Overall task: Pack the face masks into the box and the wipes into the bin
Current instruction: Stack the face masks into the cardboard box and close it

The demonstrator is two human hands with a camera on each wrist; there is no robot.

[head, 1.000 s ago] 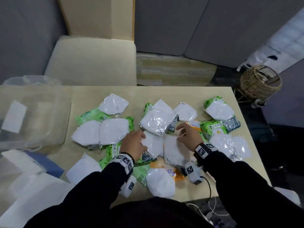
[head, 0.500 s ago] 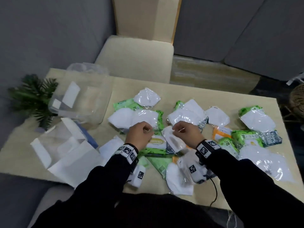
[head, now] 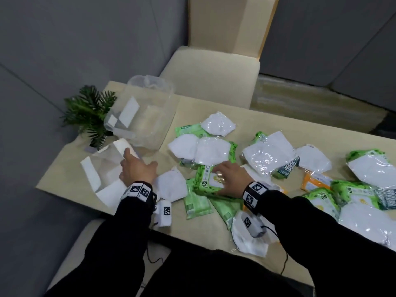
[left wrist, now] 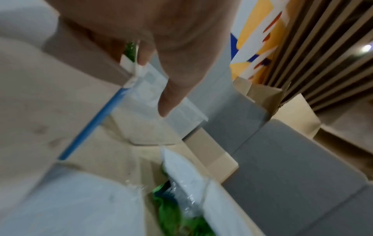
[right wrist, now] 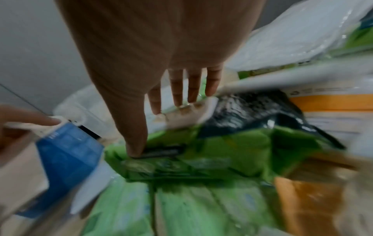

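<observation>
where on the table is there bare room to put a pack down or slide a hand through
Bare wood on the beige table along the far edge beyond the bagged white face masks, and right of the clear plastic bin. A narrow near-edge strip between the wrists. Crowded: centre and right, where green wipes packs and masks overlap.

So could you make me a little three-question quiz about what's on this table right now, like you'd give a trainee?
1. True or false: the clear plastic bin already holds green wipes packs.
2. Which does the right hand rest on?
A. a white face mask
B. a green wipes pack marked 80
C. the plant
3. Fill in: the left hand reaches to the open white ____ at the table's left end.

Key:
1. False; no green packs show in it.
2. B
3. box
</observation>
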